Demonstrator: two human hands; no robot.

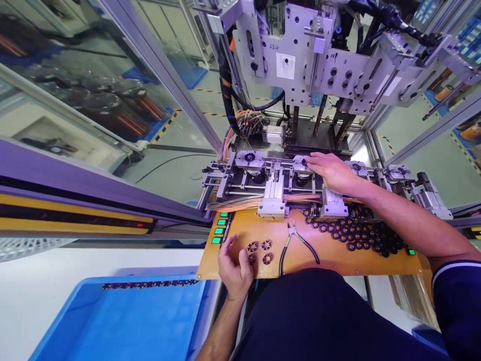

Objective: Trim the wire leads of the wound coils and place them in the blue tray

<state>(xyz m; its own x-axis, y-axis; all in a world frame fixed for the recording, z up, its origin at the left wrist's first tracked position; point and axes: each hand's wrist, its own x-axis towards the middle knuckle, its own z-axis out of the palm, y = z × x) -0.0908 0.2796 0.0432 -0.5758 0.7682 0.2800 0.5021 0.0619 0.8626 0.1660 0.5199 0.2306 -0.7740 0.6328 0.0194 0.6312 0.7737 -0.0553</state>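
My left hand (235, 271) rests at the left end of the orange work plate (240, 225), palm up, its fingers curved and apart with nothing in them. Just right of its thumb lie several small ring-shaped parts (267, 245), dark with coppery edges. My right hand (333, 173) reaches across the machine, fingers stretched out, fingertips at the second round fixture (299, 163) from the left. Whether a part sits under those fingertips is hidden. Diagonal cutters (292, 231) with dark handles lie on the plate between the loose rings and a large cluster of similar rings (351, 235).
Above the fixtures hangs a metal machine head (300, 65) with rods and cables. Other fixtures (250, 159) stand along the row. Green-lit buttons (219, 231) line the plate's left edge. A blue tray (124, 321) at lower left holds a row of rings (150, 285).
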